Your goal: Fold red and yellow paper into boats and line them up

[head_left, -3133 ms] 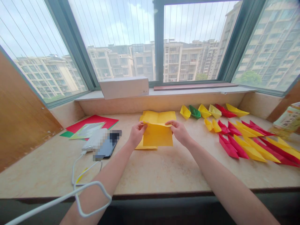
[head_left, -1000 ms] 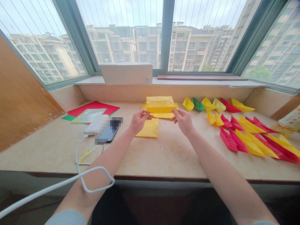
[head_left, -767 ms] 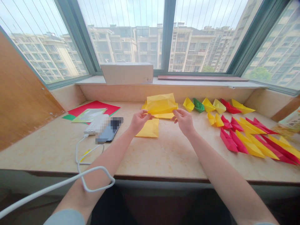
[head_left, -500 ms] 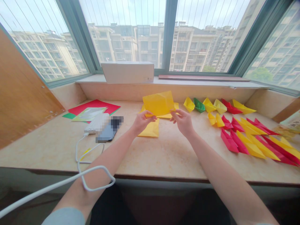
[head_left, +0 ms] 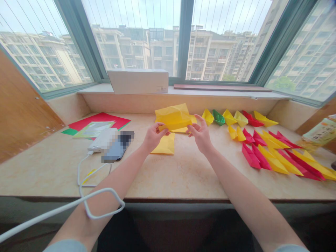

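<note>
Between my hands a yellow sheet of paper (head_left: 173, 117) is held up above the table, with crease lines across it. My left hand (head_left: 155, 136) pinches its lower left corner between thumb and fingers. At the lower right corner, my right hand (head_left: 200, 134) grips the edge with thumb and fingertips, its index finger raised. Behind and below lie more yellow papers (head_left: 165, 144), one of them partly hidden by the held sheet and my left hand.
Folded paper boats, such as a green one (head_left: 218, 117) and a pink one (head_left: 250, 156), stand in rows at the right. A bottle (head_left: 321, 133) lies beyond. At left are red paper (head_left: 105, 118), a white power bank (head_left: 103, 140), a phone (head_left: 118, 147) and a white cable (head_left: 60, 208).
The view has shifted slightly to the right. My right index finger has lifted off the paper's edge, and the sheet's lower edge has tilted a little. Both hands stay at the sheet.
</note>
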`<action>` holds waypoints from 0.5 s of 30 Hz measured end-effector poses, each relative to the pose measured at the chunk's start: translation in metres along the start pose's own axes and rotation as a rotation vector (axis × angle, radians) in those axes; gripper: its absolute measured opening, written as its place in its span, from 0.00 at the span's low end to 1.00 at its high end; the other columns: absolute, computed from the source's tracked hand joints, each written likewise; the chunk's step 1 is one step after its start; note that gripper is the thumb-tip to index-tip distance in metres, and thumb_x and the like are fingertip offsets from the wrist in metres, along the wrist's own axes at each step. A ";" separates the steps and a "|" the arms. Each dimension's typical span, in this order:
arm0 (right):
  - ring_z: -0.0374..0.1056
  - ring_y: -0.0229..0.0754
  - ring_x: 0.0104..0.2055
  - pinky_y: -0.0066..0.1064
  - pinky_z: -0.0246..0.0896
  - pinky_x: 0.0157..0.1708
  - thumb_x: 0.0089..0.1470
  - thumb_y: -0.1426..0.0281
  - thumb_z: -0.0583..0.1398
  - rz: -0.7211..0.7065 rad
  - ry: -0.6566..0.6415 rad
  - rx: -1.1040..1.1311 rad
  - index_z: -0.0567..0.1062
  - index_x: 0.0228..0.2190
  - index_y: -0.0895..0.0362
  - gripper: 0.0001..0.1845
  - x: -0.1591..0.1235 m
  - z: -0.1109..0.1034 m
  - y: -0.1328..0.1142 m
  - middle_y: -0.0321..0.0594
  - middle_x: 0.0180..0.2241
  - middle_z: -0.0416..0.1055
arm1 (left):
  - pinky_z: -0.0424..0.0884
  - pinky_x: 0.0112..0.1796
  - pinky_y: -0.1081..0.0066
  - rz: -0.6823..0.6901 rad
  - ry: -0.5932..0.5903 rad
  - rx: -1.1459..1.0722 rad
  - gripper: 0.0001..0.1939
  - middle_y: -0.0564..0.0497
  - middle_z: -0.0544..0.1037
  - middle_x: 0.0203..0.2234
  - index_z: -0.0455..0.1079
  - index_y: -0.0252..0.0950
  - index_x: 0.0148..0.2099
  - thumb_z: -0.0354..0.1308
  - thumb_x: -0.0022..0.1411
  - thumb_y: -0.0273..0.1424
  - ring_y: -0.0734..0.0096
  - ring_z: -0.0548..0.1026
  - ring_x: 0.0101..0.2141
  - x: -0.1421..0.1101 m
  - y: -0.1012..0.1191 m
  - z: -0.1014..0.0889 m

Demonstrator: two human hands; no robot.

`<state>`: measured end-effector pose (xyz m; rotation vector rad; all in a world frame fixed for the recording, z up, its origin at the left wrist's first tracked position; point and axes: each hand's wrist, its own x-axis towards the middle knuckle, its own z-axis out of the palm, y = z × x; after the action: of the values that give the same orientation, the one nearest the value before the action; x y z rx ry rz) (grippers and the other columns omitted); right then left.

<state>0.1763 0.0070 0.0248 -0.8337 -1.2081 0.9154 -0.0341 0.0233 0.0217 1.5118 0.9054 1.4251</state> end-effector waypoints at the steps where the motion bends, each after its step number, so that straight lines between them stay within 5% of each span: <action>1: 0.73 0.39 0.31 0.27 0.65 0.26 0.46 0.57 0.66 0.031 -0.018 0.017 0.60 0.55 0.49 0.37 -0.001 0.002 0.000 0.34 0.33 0.74 | 0.75 0.37 0.67 -0.005 -0.004 -0.040 0.22 0.51 0.80 0.27 0.66 0.34 0.44 0.68 0.51 0.36 0.70 0.79 0.28 0.000 0.000 0.001; 8: 0.73 0.44 0.41 0.32 0.66 0.36 0.47 0.57 0.66 0.212 -0.240 0.134 0.72 0.44 0.51 0.23 -0.014 0.018 0.011 0.40 0.40 0.76 | 0.76 0.38 0.66 -0.012 -0.152 -0.155 0.41 0.50 0.80 0.33 0.49 0.40 0.63 0.67 0.52 0.33 0.69 0.80 0.30 -0.007 0.004 0.014; 15: 0.72 0.41 0.34 0.30 0.63 0.33 0.46 0.56 0.65 0.221 -0.008 0.094 0.76 0.36 0.57 0.19 -0.005 0.011 0.018 0.43 0.36 0.77 | 0.76 0.35 0.66 -0.055 -0.166 -0.100 0.54 0.51 0.80 0.33 0.35 0.43 0.70 0.67 0.51 0.30 0.69 0.80 0.28 -0.008 0.003 0.016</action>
<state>0.1626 0.0107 0.0087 -0.9001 -1.0851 1.1467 -0.0191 0.0128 0.0217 1.4947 0.7578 1.2663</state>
